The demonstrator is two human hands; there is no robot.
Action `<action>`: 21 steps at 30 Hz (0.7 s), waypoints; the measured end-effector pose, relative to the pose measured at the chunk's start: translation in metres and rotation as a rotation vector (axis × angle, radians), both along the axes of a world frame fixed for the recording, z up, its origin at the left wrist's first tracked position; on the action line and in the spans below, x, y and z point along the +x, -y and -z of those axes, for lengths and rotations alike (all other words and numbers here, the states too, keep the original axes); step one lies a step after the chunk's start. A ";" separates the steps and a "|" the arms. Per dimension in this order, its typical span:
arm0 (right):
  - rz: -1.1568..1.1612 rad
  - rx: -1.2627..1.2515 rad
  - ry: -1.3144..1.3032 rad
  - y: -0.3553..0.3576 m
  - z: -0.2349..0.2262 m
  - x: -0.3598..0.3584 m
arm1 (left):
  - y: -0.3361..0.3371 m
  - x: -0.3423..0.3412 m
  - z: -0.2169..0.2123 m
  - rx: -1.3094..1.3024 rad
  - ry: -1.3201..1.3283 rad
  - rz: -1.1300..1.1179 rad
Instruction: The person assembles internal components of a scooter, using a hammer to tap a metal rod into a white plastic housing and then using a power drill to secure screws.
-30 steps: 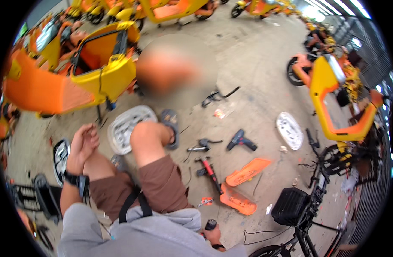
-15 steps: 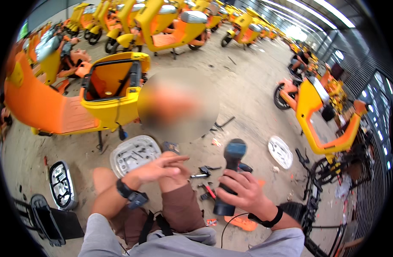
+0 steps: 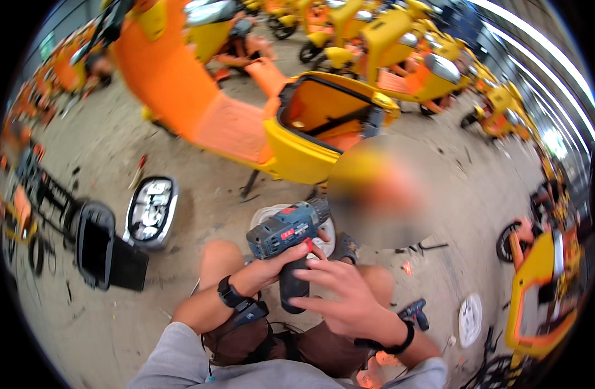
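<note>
Hands [image 3: 310, 285] grip drill [image 3: 288, 241] — both.

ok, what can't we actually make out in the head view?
- Drill chuck end: hidden behind its body.
- Drill base: covered by right hand.
- Left hand: its fingers wrap out of sight behind the grip.
- Middle right of the floor: blurred patch.
- Second drill: small, partly behind the right wrist.
</note>
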State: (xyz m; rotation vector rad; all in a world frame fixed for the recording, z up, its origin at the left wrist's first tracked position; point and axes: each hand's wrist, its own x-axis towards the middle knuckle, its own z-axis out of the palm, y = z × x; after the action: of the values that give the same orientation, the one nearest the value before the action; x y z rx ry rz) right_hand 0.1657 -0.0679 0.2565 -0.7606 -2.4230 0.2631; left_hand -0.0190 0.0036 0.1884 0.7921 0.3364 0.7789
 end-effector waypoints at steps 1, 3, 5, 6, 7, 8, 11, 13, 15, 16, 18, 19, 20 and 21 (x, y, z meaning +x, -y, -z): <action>0.033 -0.124 -0.209 0.001 0.006 0.006 | -0.005 -0.004 0.003 0.063 0.000 0.010; 0.112 -0.418 -0.864 0.000 0.034 0.023 | -0.005 0.003 0.007 0.048 0.092 -0.070; 0.462 -0.720 -1.011 -0.031 0.063 0.027 | -0.005 0.002 0.007 -0.036 0.137 -0.071; 0.572 -0.865 -1.128 -0.049 0.075 0.025 | -0.006 0.000 0.006 -0.073 0.162 -0.065; 0.524 -1.026 -1.313 -0.074 0.085 0.012 | -0.010 -0.004 0.018 0.010 0.027 -0.027; 0.461 -1.204 -1.490 -0.092 0.091 -0.001 | -0.015 -0.010 0.036 0.085 -0.115 -0.002; 0.265 -1.640 -1.581 -0.100 0.078 -0.003 | -0.015 -0.007 0.051 0.471 -0.419 -0.025; 0.354 -1.578 -1.703 -0.096 0.074 0.000 | -0.013 0.002 0.054 0.760 -0.294 -0.070; 0.090 -1.492 -1.883 -0.093 0.093 0.020 | -0.003 -0.006 0.043 0.787 -0.389 0.108; -0.053 -1.587 -2.045 -0.088 0.077 0.017 | 0.006 -0.005 0.051 0.735 -0.413 0.134; -0.108 -1.588 -2.065 -0.082 0.078 0.022 | 0.011 -0.002 0.057 0.808 -0.475 0.041; -0.128 -1.581 -2.076 -0.077 0.078 0.023 | 0.014 -0.003 0.059 0.843 -0.498 -0.003; -0.047 -1.569 -2.112 -0.076 0.074 0.023 | 0.012 -0.002 0.060 0.868 -0.599 -0.019; -0.093 -1.564 -2.080 -0.076 0.076 0.026 | 0.010 0.002 0.058 0.935 -0.601 -0.141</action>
State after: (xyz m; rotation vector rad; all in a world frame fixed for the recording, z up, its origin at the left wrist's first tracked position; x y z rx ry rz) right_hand 0.1918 0.0085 0.1801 -0.3156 0.0680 1.8063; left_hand -0.0173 -0.0063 0.1300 1.9138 0.5747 0.8114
